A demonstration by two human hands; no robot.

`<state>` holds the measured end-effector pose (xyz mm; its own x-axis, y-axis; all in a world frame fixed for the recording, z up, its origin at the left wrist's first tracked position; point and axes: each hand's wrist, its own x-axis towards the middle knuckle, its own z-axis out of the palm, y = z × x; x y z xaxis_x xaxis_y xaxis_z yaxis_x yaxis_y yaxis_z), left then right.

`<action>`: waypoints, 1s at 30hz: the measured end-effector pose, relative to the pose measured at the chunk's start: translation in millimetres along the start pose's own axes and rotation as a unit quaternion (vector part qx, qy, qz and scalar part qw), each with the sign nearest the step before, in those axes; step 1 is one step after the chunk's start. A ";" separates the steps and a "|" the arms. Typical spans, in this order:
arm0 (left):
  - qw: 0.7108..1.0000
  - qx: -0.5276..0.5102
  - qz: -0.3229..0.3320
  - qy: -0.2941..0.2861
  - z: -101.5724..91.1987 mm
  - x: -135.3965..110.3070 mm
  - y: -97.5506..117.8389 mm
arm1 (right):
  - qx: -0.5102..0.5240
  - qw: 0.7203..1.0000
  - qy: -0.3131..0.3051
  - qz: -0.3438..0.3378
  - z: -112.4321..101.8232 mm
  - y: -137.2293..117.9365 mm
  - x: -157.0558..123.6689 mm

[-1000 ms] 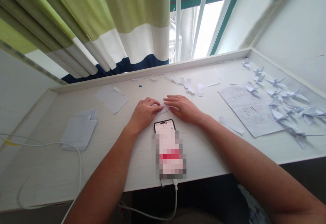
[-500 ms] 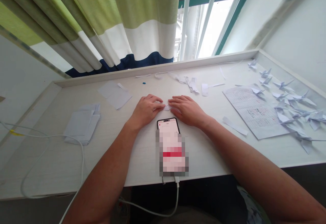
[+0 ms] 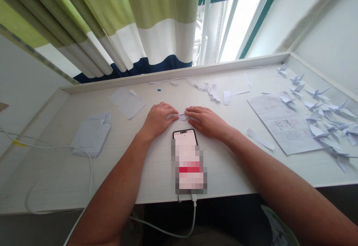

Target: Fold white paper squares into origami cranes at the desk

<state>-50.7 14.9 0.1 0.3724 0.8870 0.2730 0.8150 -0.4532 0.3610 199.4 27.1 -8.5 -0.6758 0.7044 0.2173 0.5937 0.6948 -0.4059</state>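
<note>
A small folded piece of white paper (image 3: 183, 117) lies on the white desk between my two hands, partly covered by fingers. My left hand (image 3: 160, 118) has its thumb and fingertips closed on the paper's left side. From the other side, my right hand (image 3: 205, 121) grips the right part, thumb below and fingers above. Just in front of the paper, towards me, lies a phone (image 3: 185, 136) with its screen lit and mostly blurred out.
Several folded paper cranes (image 3: 317, 93) stand at the right, some on a written sheet (image 3: 279, 126). Paper strips (image 3: 214, 93) lie at the back, a paper stack (image 3: 91, 136) and a loose sheet (image 3: 127, 102) at the left. A white cable (image 3: 91, 171) crosses the desk's left.
My left thumb has shifted slightly back from the paper's middle, and more of the folded paper shows between my hands. The view has moved a little.
</note>
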 end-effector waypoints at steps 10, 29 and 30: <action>0.999 0.023 0.033 -0.032 -2.9 -2.2 1.5 | -0.033 0.999 -0.012 0.014 -3.4 -6.5 2.9; 0.996 -0.013 0.078 -0.032 -0.8 -1.8 0.7 | 0.028 0.997 0.016 -0.075 4.9 7.9 10.1; 0.995 -0.024 0.090 -0.029 -0.7 -1.5 1.9 | 0.023 0.997 0.018 -0.076 4.9 7.8 10.5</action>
<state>-50.0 12.6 1.0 0.5370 0.7934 0.2864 0.7110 -0.6085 0.3524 194.8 39.2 -13.7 -0.7398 0.5969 0.3105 0.4641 0.7869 -0.4068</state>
